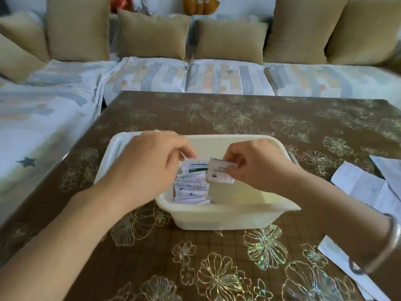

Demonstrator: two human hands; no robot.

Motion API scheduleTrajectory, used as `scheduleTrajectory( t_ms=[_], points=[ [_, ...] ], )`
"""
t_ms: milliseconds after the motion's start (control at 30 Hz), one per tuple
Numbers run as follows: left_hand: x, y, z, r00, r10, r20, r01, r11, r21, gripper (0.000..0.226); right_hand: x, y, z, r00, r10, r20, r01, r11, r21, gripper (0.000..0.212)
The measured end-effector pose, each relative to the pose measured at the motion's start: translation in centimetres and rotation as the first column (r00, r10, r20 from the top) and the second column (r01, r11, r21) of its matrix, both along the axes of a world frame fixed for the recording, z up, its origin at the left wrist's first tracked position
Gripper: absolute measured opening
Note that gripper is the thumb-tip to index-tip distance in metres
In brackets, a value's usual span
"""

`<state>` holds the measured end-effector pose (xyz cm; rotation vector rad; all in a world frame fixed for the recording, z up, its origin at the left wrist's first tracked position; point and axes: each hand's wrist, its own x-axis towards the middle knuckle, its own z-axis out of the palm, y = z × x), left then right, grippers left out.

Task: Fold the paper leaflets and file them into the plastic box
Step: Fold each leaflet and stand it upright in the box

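Note:
A cream plastic box (219, 216) stands on the brown flowered table. Inside it, several folded leaflets (191, 187) stand in a row along the left half. My right hand (256, 164) pinches a small folded leaflet (219, 172) above the right end of that row. My left hand (149, 164) reaches into the box from the left, its fingertips on the rearmost filed leaflet (194, 166), which tilts back. The right half of the box shows bare bottom.
Unfolded paper leaflets (364, 185) lie on the table at the right, another sheet (338, 259) under my right forearm. A sofa with tan cushions (152, 33) runs behind the table and along its left side.

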<state>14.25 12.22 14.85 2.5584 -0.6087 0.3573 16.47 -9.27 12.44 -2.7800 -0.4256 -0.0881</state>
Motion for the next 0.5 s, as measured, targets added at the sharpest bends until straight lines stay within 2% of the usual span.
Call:
scheduleTrajectory(
  t_ms=[100,200,300,400,500],
  points=[
    [1.4,-1.3,-0.8,0.985,-0.047,-0.166,0.083,0.972,0.220,0.044,2.0,0.4,-0.2,0.990,0.015,-0.142,-0.028,0.995,-0.093,0.013],
    [2.7,-1.9,-1.9,0.981,-0.037,-0.191,0.111,0.914,0.390,0.049,3.2,0.5,-0.2,0.986,0.013,-0.169,-0.036,0.990,-0.135,0.013],
    [3.4,-2.5,-2.8,0.978,-0.005,-0.210,0.106,0.874,0.475,0.047,3.9,0.7,-0.7,0.989,0.023,-0.148,-0.044,0.989,-0.143,0.014],
    [4.1,-3.0,-3.7,0.989,0.010,-0.147,0.072,0.836,0.543,0.041,4.1,0.9,-1.2,0.992,0.030,-0.122,-0.050,0.984,-0.169,0.014],
    [4.3,-3.5,-3.9,0.982,0.052,-0.182,0.062,0.822,0.566,0.041,4.1,1.0,-1.4,0.997,0.010,-0.082,-0.026,0.979,-0.201,0.015]
  ],
)
